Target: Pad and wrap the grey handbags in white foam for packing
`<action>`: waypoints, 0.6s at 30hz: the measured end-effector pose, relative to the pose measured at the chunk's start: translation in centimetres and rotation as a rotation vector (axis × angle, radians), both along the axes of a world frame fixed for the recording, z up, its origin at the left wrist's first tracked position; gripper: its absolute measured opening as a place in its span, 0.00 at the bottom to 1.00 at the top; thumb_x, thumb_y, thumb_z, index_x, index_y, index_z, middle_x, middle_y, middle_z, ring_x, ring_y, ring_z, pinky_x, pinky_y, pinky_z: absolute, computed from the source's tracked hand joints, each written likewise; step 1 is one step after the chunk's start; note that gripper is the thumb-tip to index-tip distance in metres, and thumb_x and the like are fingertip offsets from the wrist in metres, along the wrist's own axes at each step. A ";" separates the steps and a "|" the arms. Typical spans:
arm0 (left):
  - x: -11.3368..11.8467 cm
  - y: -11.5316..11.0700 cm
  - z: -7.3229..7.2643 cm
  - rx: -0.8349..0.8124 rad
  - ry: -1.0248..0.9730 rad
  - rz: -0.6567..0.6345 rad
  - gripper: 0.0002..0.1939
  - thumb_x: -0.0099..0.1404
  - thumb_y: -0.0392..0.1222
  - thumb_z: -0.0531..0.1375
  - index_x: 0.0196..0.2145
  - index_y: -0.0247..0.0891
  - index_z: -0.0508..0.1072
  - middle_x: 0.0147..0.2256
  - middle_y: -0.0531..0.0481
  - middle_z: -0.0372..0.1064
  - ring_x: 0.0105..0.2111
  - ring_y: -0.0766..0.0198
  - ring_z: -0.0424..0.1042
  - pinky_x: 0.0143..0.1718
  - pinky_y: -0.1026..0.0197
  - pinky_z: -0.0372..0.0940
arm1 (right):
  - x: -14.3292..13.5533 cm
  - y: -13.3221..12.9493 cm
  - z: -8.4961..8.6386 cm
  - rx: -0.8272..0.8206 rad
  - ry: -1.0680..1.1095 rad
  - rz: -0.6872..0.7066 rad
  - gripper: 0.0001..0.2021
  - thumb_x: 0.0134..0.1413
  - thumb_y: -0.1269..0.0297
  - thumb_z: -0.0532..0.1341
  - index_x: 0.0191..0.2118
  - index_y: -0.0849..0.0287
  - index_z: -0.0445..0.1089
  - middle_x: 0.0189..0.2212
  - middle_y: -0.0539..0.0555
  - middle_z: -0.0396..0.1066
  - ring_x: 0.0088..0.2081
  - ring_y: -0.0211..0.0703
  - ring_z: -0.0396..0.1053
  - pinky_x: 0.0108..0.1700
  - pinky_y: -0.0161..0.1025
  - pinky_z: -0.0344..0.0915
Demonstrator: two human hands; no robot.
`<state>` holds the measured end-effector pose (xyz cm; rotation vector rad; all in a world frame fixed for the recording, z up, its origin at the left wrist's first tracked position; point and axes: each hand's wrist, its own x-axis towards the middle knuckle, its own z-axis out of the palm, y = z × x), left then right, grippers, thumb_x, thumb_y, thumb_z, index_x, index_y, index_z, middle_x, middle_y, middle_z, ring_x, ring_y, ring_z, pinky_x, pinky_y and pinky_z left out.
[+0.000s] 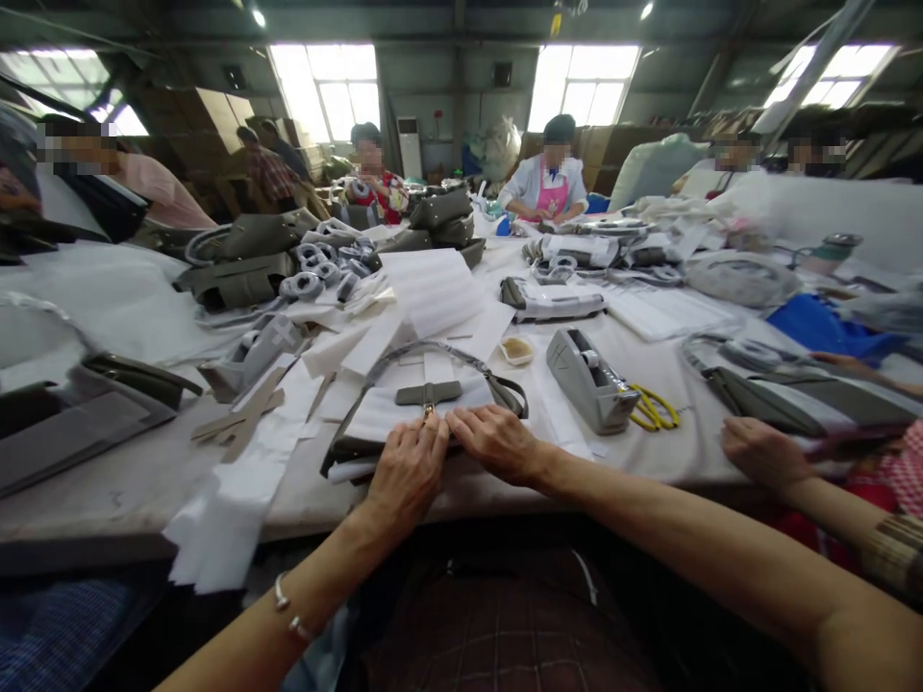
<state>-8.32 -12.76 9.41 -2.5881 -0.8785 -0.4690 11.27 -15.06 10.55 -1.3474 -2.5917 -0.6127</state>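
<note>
White foam strips (249,481) droop over the counter (137,495); then olive handbag (433,393) at its near edge, long axis left-right, handle (425,345) arcing away, clasp (428,410) nearward. Left grip (412,471): fingers bunched at clasp. Right grip (499,442): fingers curled alongside. Hold unclear, both. Tape dispenser (587,384) rightward.

arms (663,524) outstretched, left hand (412,463) and right hand (499,442) nearly meeting, fingers (419,437) bent

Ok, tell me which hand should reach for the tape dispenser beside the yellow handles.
Probably the right hand: it is nearer the tape dispenser, on that side of the handbag; the left hand is farther.
</note>
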 end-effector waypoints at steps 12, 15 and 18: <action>-1.4 1.2 -2.4 0.225 -0.277 -0.105 0.15 0.73 0.30 0.50 0.52 0.33 0.71 0.49 0.45 0.76 0.46 0.57 0.74 0.46 0.54 0.62 | 3.8 2.1 4.9 -0.314 0.561 0.000 0.17 0.65 0.55 0.58 0.55 0.55 0.69 0.49 0.54 0.76 0.49 0.44 0.73 0.51 0.39 0.67; -2.1 1.1 -2.9 0.195 -0.318 -0.130 0.15 0.73 0.29 0.51 0.52 0.34 0.72 0.49 0.46 0.76 0.47 0.57 0.74 0.47 0.55 0.62 | 8.4 5.6 5.0 -0.215 0.608 -0.311 0.17 0.69 0.58 0.52 0.56 0.60 0.69 0.53 0.58 0.73 0.55 0.46 0.69 0.58 0.42 0.62; -2.5 1.1 -3.0 0.172 -0.356 -0.136 0.15 0.72 0.28 0.52 0.53 0.34 0.72 0.50 0.46 0.76 0.48 0.57 0.74 0.48 0.55 0.62 | 12.0 9.2 2.5 -0.229 0.316 -0.603 0.24 0.63 0.56 0.60 0.59 0.65 0.66 0.63 0.66 0.61 0.66 0.59 0.55 0.66 0.56 0.49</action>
